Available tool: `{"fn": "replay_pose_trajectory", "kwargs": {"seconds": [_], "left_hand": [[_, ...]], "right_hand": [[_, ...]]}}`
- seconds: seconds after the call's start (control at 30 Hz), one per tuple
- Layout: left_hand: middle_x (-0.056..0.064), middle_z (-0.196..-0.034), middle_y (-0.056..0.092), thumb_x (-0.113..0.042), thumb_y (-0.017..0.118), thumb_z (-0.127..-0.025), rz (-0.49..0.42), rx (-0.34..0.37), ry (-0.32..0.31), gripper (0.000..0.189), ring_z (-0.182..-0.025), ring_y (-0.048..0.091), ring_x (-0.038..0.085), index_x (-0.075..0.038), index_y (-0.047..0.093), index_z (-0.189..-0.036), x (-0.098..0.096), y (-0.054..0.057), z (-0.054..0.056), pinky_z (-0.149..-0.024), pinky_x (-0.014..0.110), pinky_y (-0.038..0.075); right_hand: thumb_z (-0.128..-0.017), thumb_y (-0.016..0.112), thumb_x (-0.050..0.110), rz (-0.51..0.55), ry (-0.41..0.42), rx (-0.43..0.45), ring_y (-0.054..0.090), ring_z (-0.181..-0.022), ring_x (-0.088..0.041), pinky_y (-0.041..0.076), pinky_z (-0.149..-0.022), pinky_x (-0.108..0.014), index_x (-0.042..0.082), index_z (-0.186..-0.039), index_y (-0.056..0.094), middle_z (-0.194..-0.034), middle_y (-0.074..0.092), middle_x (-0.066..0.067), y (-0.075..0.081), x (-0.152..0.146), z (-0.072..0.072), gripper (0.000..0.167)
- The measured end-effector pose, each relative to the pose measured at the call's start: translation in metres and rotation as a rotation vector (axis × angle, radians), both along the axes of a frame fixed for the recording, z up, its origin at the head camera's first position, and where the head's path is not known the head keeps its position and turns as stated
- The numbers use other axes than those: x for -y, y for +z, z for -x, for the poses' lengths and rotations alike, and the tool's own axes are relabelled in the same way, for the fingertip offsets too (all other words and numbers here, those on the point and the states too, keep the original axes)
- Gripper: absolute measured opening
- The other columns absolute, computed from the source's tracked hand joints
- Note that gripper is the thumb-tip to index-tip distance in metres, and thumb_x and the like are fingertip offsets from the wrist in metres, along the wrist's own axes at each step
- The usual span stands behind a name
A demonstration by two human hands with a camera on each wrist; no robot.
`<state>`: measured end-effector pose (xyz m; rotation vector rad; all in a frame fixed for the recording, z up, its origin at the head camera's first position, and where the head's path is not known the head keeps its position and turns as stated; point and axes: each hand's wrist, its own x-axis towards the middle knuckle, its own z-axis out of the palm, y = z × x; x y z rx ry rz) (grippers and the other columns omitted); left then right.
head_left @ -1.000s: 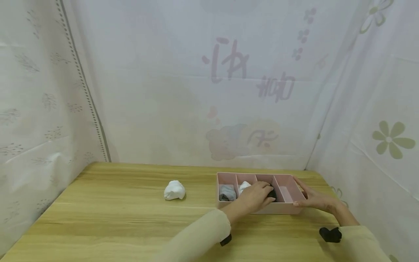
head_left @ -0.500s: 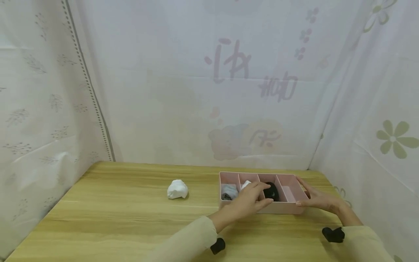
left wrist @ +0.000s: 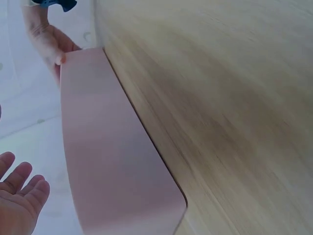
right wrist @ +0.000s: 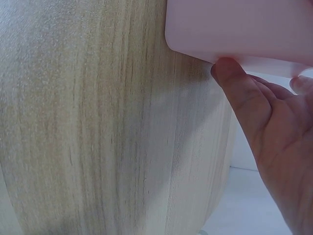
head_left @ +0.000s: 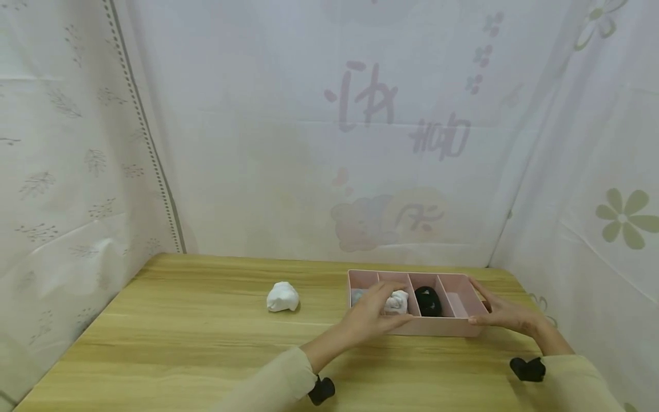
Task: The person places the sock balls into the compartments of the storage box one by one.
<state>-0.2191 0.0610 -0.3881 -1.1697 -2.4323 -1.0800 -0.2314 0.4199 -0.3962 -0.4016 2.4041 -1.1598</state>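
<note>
Leftmost, a loose white bundle [head_left: 282, 297] rests on the wooden table [head_left: 185, 326], well apart from the box and roundish, with no clear long axis. Next, the left hand [head_left: 369, 313] hangs over the box's left part, its fingers spread and relaxed, holding nothing; they point rightward, so the loose bundle lies leftward, behind them, yet nearer this hand than the other. Beneath, the pink box [head_left: 427, 327] stretches its long axis left to right. Its compartments show, in order, a grey bundle [head_left: 357, 295], partly hidden by the left hand, a knotted white bundle [head_left: 397, 302] and a black bundle [head_left: 428, 301]. Rightmost, the right hand [head_left: 507, 316] grips the box's end between thumb and fingers.
</note>
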Motion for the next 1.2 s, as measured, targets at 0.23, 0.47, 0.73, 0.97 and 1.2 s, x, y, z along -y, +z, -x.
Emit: {"fn": "replay_pose_trajectory", "kwargs": {"seconds": [0.23, 0.47, 0.73, 0.97, 1.2], "left_hand": [[0.005, -0.127, 0.056, -0.030, 0.071, -0.084, -0.052, 0.031, 0.005, 0.052, -0.118, 0.051, 0.019, -0.012, 0.052, -0.128, 0.023, 0.000, 0.001, -0.096, 0.032, 0.045], [0.006, -0.132, 0.053, -0.033, 0.071, -0.084, -0.063, 0.028, 0.014, 0.059, -0.122, 0.050, 0.020, -0.013, 0.047, -0.134, 0.046, 0.000, 0.005, -0.097, 0.038, 0.045], [0.007, -0.135, 0.050, -0.036, 0.071, -0.083, -0.070, 0.078, 0.052, 0.063, -0.109, 0.055, 0.022, -0.017, 0.045, -0.137, 0.073, 0.003, 0.006, -0.091, 0.041, 0.048], [0.011, -0.129, 0.056, -0.026, 0.078, -0.077, -0.085, -0.026, 0.139, 0.064, -0.109, 0.057, 0.025, -0.005, 0.050, -0.130, 0.102, -0.003, 0.012, -0.093, 0.043, 0.047], [0.012, -0.127, 0.056, -0.026, 0.079, -0.075, -0.075, -0.004, 0.220, 0.066, -0.084, 0.056, 0.015, -0.003, 0.051, -0.130, 0.127, -0.008, 0.014, -0.088, 0.039, 0.049]], "right_hand": [[-0.088, 0.063, 0.022, -0.003, 0.000, -0.001, 0.019, -0.128, -0.061, 0.041, -0.094, -0.056, 0.009, -0.146, -0.023, -0.142, 0.003, -0.047, 0.000, -0.001, 0.000, 0.105], [-0.088, 0.063, 0.021, -0.001, -0.008, 0.007, 0.018, -0.130, -0.060, 0.040, -0.095, -0.054, 0.009, -0.147, -0.022, -0.144, -0.001, -0.044, 0.000, -0.001, 0.001, 0.104], [-0.088, 0.063, 0.022, -0.004, -0.005, 0.013, 0.017, -0.130, -0.060, 0.041, -0.095, -0.052, 0.009, -0.146, -0.024, -0.144, -0.004, -0.044, -0.001, -0.001, 0.000, 0.105], [-0.088, 0.063, 0.023, -0.008, -0.003, -0.004, 0.017, -0.129, -0.062, 0.041, -0.094, -0.055, 0.008, -0.146, -0.023, -0.143, -0.003, -0.045, 0.000, -0.001, 0.001, 0.105], [-0.088, 0.064, 0.022, -0.005, -0.007, -0.004, 0.020, -0.128, -0.061, 0.041, -0.094, -0.054, 0.009, -0.146, -0.022, -0.143, 0.000, -0.045, -0.001, -0.001, 0.001, 0.105]]}}
